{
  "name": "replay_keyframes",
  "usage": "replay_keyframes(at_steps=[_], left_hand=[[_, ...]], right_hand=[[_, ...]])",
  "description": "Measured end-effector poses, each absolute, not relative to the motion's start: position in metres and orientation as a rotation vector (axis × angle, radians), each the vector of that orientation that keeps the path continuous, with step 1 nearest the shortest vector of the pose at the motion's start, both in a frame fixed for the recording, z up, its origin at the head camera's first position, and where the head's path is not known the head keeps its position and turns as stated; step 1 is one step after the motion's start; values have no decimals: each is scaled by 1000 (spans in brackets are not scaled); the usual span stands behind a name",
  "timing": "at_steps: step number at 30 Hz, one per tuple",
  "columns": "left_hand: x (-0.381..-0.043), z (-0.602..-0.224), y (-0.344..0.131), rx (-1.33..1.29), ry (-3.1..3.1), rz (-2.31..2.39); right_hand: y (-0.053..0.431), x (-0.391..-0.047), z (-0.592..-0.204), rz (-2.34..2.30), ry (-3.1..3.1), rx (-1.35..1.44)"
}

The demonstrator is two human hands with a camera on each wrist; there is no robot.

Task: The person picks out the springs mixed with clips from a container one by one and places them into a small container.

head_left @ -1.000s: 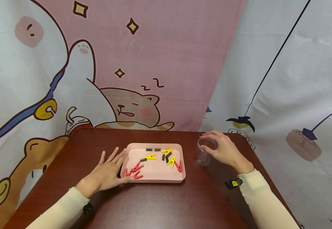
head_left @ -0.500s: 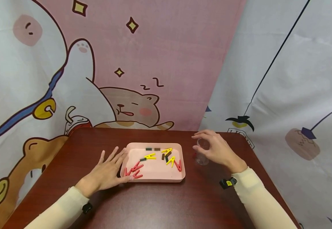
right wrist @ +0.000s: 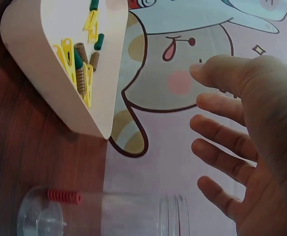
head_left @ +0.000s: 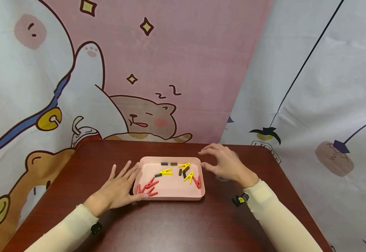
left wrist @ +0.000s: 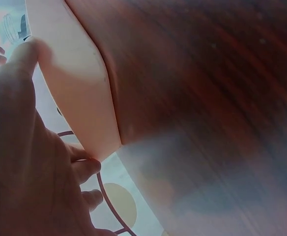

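A pink tray (head_left: 173,190) holds red clothespins (head_left: 151,183), yellow clothespins (head_left: 166,172), and small ribbed pieces in dark green (head_left: 164,163) and brown (head_left: 173,163). My left hand (head_left: 116,194) rests against the tray's left side, fingers spread, thumb on its front rim. Off the tray's right edge, my right hand (head_left: 228,166) hovers with bent, parted fingers and nothing between them. Behind that hand a clear jar (right wrist: 129,214) is mostly hidden in the head view; the right wrist view shows it standing on the table, with a red ribbed piece (right wrist: 64,196) low inside.
The dark red wooden table (head_left: 170,227) extends around the tray. A cartoon-printed cloth (head_left: 195,70) hangs behind its far edge and along the right side.
My right hand has let go of the clear jar and moved left toward the tray's right edge. The jar stays in place. My left hand has not moved.
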State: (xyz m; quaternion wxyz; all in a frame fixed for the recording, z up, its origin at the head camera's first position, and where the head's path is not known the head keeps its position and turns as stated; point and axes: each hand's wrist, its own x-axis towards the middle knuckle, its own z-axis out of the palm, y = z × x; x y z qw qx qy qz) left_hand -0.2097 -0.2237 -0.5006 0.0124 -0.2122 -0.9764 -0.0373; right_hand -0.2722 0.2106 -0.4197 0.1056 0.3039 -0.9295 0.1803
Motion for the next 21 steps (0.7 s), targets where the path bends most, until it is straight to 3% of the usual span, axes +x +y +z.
replay_keyframes(at_steps=[21], left_hand=[[-208,-496,-222,-664,-3044,-148]], right_hand=[[162,-292,-435,423,-2870,1010]])
